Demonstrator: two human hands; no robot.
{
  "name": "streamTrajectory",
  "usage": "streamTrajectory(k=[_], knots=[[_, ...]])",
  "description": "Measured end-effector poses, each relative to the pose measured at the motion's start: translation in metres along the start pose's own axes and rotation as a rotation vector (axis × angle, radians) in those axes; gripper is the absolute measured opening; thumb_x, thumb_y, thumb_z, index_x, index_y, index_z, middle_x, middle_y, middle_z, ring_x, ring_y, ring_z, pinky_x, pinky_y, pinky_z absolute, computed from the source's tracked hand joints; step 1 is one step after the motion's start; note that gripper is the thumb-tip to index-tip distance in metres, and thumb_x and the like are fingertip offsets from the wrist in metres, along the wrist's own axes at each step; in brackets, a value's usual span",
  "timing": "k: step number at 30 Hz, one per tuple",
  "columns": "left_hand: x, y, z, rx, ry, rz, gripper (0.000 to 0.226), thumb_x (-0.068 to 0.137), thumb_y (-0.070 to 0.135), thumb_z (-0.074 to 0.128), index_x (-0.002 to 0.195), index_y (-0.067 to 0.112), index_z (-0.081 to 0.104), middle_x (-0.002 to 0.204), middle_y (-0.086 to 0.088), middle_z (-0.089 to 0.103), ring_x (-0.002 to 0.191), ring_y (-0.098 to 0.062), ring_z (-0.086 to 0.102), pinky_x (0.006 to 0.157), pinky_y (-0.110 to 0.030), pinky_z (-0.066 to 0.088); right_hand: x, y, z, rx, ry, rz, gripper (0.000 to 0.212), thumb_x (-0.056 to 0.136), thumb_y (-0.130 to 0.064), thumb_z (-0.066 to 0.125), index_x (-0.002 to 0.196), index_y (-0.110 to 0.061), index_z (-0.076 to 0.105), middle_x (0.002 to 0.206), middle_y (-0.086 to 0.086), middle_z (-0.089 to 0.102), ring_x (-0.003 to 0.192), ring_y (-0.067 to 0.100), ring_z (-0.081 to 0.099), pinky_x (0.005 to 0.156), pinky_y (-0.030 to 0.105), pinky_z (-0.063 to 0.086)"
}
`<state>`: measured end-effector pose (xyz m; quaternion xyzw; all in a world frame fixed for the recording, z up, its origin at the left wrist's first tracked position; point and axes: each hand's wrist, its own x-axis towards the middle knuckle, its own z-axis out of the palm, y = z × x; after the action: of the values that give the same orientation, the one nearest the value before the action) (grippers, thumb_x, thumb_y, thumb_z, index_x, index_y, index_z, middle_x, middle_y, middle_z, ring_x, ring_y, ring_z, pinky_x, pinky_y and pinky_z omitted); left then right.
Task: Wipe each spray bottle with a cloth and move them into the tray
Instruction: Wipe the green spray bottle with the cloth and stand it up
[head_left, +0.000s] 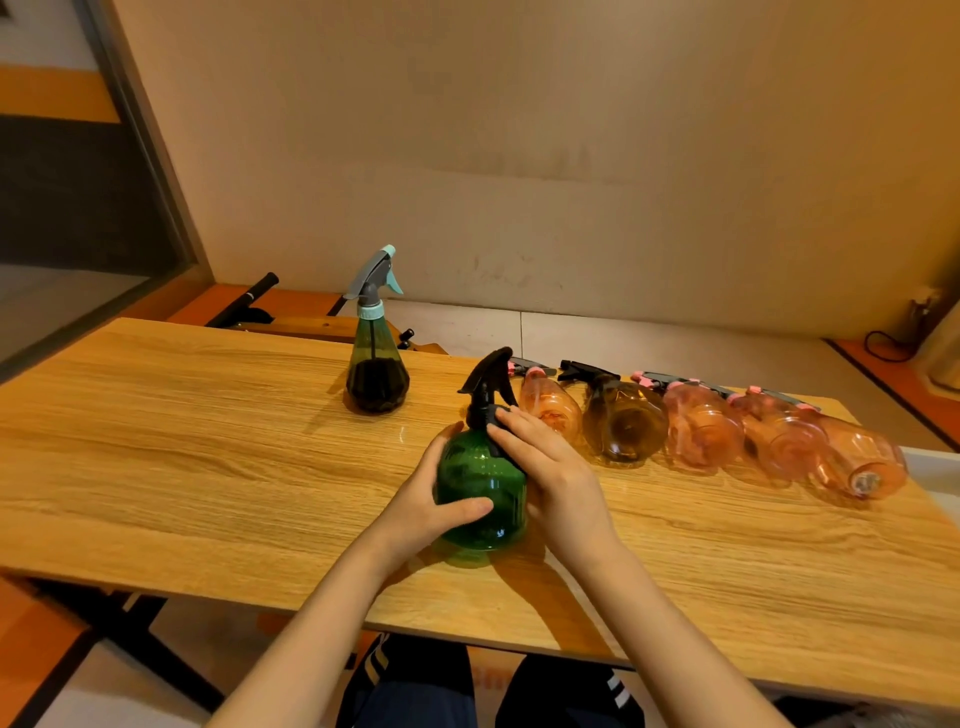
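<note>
Both hands are on the round green translucent spray bottle with the black trigger head (482, 493), upright near the middle of the light wooden tabletop (182, 441), a little toward its near edge. The left hand (434, 493) wraps the belly, thumb across the front. The right hand (550, 467) cups the other side, fingertips up at the black collar. Toward the far edge stands a cone-shaped dark green spray bottle with a grey and teal trigger (376, 358). Along the far right edge lies a row of bottles on their sides: pink ones (704, 431) and an amber one (623, 423).
</note>
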<state>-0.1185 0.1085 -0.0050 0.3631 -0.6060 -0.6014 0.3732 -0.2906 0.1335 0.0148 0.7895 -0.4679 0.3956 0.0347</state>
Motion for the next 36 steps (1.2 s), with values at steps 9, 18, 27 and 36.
streamTrajectory(k=[9,18,27,36], knots=[[0.007,0.003,0.005,0.213,0.011,0.077,0.09,0.076,0.013,0.079,0.129,0.058,0.022,0.141,0.022,0.033,0.121,0.008,0.043,0.097,-0.021,0.047,0.001,-0.006,-0.005,-0.03,0.004,-0.063,0.06,0.064,0.008,0.076,0.12,-0.005,0.06,0.129,0.012,0.056,0.126,0.022,0.041,0.103,0.041,0.035],[0.009,0.003,0.01,-0.08,-0.117,-0.05,0.084,0.052,0.038,0.078,0.127,0.04,0.04,0.128,0.007,0.053,0.106,0.0,0.061,0.079,-0.02,0.053,-0.011,0.007,-0.013,0.03,0.081,0.085,0.042,0.084,-0.021,0.05,0.124,-0.011,0.058,0.133,0.0,0.051,0.128,0.013,0.04,0.104,0.036,0.036],[0.009,-0.01,0.022,0.29,0.096,0.035,0.09,0.059,0.043,0.084,0.129,0.052,0.028,0.14,0.011,0.035,0.13,-0.011,0.039,0.106,-0.038,0.044,-0.015,0.006,-0.005,0.019,0.102,0.056,0.061,0.068,0.01,0.071,0.124,-0.009,0.057,0.132,0.004,0.052,0.129,0.017,0.04,0.107,0.034,0.034],[0.019,-0.008,0.013,-0.063,-0.111,-0.067,0.116,0.05,0.029,0.085,0.147,0.034,0.022,0.139,0.002,0.045,0.12,-0.014,0.056,0.09,-0.032,0.053,-0.018,0.01,-0.005,0.149,0.16,0.124,0.055,0.075,0.013,0.064,0.123,-0.011,0.058,0.133,-0.002,0.05,0.128,0.012,0.042,0.107,0.027,0.034]])
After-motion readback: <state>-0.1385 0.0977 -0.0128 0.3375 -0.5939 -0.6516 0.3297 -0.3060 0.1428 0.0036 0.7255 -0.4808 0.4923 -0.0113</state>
